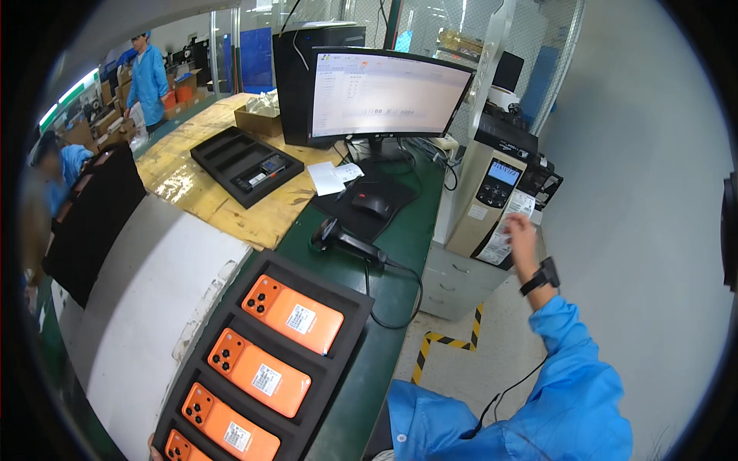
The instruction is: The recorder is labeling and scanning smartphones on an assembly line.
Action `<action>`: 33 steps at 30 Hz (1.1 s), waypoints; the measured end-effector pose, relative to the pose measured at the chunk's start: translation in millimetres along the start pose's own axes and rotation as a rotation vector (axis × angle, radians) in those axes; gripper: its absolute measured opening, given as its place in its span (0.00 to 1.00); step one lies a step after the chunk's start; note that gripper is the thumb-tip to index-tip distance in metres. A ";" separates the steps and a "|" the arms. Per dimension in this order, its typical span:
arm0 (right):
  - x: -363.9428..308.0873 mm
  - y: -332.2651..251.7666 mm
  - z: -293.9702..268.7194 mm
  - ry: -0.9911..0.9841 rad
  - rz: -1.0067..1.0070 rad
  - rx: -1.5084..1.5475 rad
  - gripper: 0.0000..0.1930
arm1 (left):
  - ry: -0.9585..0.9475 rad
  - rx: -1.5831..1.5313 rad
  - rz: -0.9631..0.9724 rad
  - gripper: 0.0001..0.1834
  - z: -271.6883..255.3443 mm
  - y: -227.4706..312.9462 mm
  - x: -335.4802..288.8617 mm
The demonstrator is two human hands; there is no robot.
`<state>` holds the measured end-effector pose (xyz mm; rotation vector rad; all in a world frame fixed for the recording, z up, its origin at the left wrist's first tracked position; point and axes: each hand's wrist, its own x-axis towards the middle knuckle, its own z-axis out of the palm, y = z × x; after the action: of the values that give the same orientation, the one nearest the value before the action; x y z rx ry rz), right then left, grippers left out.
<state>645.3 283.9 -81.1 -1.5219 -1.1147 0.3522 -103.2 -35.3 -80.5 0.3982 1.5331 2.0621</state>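
Note:
My right hand point(522, 237) reaches out to the label printer point(480, 196), a beige and black machine with a lit display. Its fingers are curled at the strip of white labels point(496, 247) hanging from the printer's front and seem to pinch its edge. Of my left hand point(156, 452) only a bit of finger shows, at the lower left edge of the black foam tray point(347, 296); the rest is out of view. Several orange phones point(296, 313) lie in the tray's slots, camera side up, each with a white label.
A barcode scanner point(346, 242) lies with its cable beyond the tray, near a mouse point(373, 203) and papers point(332, 178). Behind them stand a monitor point(384, 96) and computer tower point(296, 84). Another foam tray point(223, 157) sits on yellow-covered table. Co-workers point(150, 77) are at far left.

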 end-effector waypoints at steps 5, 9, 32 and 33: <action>74.5 21.0 -59.4 0.098 0.064 -0.217 0.20 | 0.009 -0.004 0.014 0.23 -17.7 -3.7 -3.1; 85.2 12.1 -73.9 -0.135 0.389 0.114 0.26 | -0.011 0.001 0.027 0.23 -27.9 -0.3 -5.3; -62.2 -144.9 56.0 -1.298 0.146 0.096 0.19 | -0.059 0.279 0.442 0.15 -74.2 40.7 -15.3; -81.5 -170.2 76.6 -1.422 0.130 0.047 0.21 | -0.097 0.363 0.467 0.15 -54.0 56.1 -28.7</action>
<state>471.8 246.7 18.8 -1.1889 -2.0112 1.6904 -122.0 -106.3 -42.0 1.0646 1.8923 2.0427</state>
